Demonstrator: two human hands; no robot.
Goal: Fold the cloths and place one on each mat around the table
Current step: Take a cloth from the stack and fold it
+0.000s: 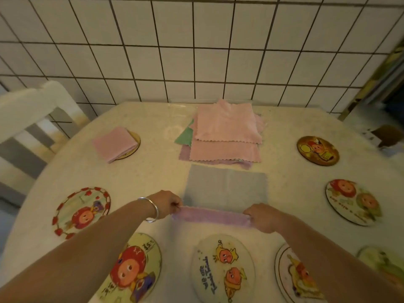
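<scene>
Lilac cloth [213,217] stretched into a narrow band above the table, near edge of a pale blue cloth [226,188] spread flat just beyond. Farther back, loose stack of unfolded cloths [226,132], pink on top, green and lilac corners showing beneath. Folded pink cloth [112,143] lying on a round mat [135,138] at far left. Seven more round cartoon-printed mats, such as the near centre mat [223,267], ringing the table, all bare.

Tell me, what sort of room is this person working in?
Probably a home kitchen or dining corner: a white tiled wall behind a pale dining table, a white chair beside it, and round cartoon-printed place mats set around its edge.
</scene>
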